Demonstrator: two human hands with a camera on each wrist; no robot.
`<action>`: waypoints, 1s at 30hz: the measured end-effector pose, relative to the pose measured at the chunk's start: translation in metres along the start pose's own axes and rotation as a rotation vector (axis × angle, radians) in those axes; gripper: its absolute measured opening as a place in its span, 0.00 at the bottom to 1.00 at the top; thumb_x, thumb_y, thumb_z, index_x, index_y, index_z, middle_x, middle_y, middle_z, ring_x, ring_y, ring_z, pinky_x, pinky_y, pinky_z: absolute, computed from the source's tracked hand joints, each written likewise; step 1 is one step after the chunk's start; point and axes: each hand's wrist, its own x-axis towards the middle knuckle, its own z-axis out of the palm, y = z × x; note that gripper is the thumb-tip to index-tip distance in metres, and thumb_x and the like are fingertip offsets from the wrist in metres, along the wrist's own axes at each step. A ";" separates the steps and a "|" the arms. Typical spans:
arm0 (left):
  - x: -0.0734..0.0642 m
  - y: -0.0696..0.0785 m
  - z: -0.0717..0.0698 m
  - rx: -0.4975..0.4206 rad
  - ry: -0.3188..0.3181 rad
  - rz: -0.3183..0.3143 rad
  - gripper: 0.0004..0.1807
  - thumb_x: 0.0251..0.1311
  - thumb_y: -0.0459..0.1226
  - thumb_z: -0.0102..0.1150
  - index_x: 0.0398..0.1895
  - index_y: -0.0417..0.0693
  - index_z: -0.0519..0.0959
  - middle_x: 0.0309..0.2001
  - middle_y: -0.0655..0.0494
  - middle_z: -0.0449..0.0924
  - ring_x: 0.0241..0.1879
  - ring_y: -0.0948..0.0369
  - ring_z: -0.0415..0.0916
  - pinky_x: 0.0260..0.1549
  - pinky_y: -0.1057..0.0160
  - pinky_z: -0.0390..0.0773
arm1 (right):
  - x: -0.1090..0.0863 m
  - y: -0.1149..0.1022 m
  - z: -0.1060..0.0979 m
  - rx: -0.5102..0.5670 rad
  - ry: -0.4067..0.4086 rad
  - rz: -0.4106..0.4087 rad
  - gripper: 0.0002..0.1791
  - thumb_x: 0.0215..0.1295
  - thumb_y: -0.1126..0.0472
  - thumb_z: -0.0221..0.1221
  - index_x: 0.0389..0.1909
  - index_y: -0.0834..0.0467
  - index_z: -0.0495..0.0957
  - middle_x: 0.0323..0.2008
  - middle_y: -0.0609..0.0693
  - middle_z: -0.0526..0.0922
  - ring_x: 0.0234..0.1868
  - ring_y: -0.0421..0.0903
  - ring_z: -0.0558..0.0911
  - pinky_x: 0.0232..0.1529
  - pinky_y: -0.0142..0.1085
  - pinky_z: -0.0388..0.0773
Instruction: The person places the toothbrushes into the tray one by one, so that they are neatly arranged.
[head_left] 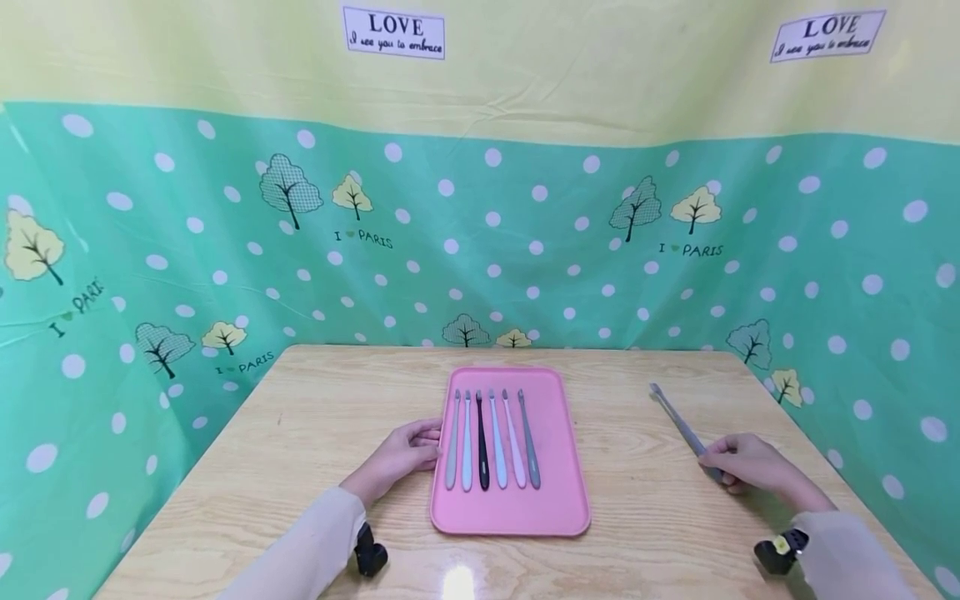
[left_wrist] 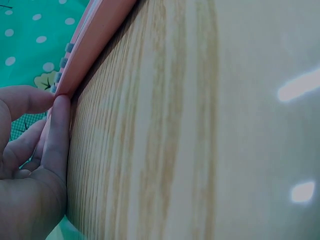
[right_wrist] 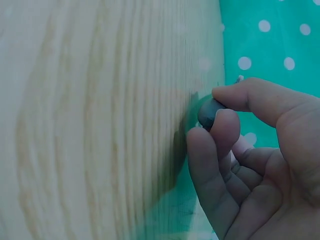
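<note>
At the centre of the table, a pink tray (head_left: 551,500) lies flat. My left hand (head_left: 407,454) pinches its left edge, and the left wrist view shows the thumb (left_wrist: 37,100) and a finger meeting at the rim (left_wrist: 82,70). Several slim cuticle trimmers lie side by side on the tray, tips toward the back, among them a black one (head_left: 482,446), a pink one (head_left: 514,442) and a dark grey one (head_left: 529,442). To the right, my right hand (head_left: 750,462) pinches a grey cuticle trimmer (head_left: 681,423) by its rounded handle end (right_wrist: 209,112); its metal tip points back and left.
The wooden table (head_left: 337,383) reaches back to a green and yellow printed curtain (head_left: 525,208), which also hangs along both sides. Black wrist cameras sit below the left sleeve (head_left: 322,533) and the right sleeve (head_left: 847,550).
</note>
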 end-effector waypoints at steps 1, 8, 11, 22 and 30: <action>0.000 0.000 0.000 0.000 0.000 -0.002 0.33 0.62 0.26 0.60 0.71 0.34 0.65 0.56 0.39 0.71 0.51 0.53 0.76 0.50 0.59 0.85 | 0.000 -0.001 0.001 -0.003 -0.004 -0.013 0.17 0.67 0.56 0.63 0.41 0.68 0.77 0.24 0.51 0.74 0.26 0.46 0.75 0.23 0.33 0.80; 0.001 -0.001 0.000 -0.022 0.008 -0.003 0.33 0.62 0.25 0.60 0.71 0.34 0.65 0.56 0.40 0.72 0.50 0.54 0.76 0.50 0.58 0.85 | -0.003 -0.010 0.009 0.023 -0.042 -0.087 0.17 0.68 0.57 0.63 0.43 0.69 0.76 0.22 0.51 0.74 0.25 0.46 0.76 0.22 0.33 0.80; 0.001 -0.002 0.001 -0.029 0.014 0.002 0.33 0.61 0.25 0.60 0.71 0.32 0.65 0.56 0.39 0.72 0.50 0.54 0.76 0.50 0.58 0.85 | -0.002 -0.015 0.013 0.048 -0.061 -0.103 0.18 0.68 0.57 0.62 0.44 0.69 0.75 0.23 0.51 0.74 0.25 0.46 0.76 0.22 0.34 0.81; 0.000 -0.003 0.001 -0.021 -0.004 0.024 0.33 0.61 0.25 0.60 0.71 0.31 0.64 0.56 0.38 0.71 0.50 0.54 0.76 0.50 0.59 0.85 | 0.004 -0.032 0.028 0.144 -0.170 -0.153 0.24 0.72 0.56 0.59 0.53 0.74 0.71 0.26 0.53 0.75 0.27 0.46 0.77 0.28 0.36 0.87; -0.001 -0.001 0.001 -0.015 -0.010 0.020 0.32 0.62 0.26 0.60 0.71 0.31 0.64 0.55 0.38 0.72 0.51 0.53 0.77 0.50 0.58 0.85 | 0.006 -0.049 0.040 0.261 -0.280 -0.176 0.23 0.72 0.54 0.59 0.52 0.71 0.71 0.28 0.54 0.77 0.29 0.45 0.78 0.32 0.37 0.87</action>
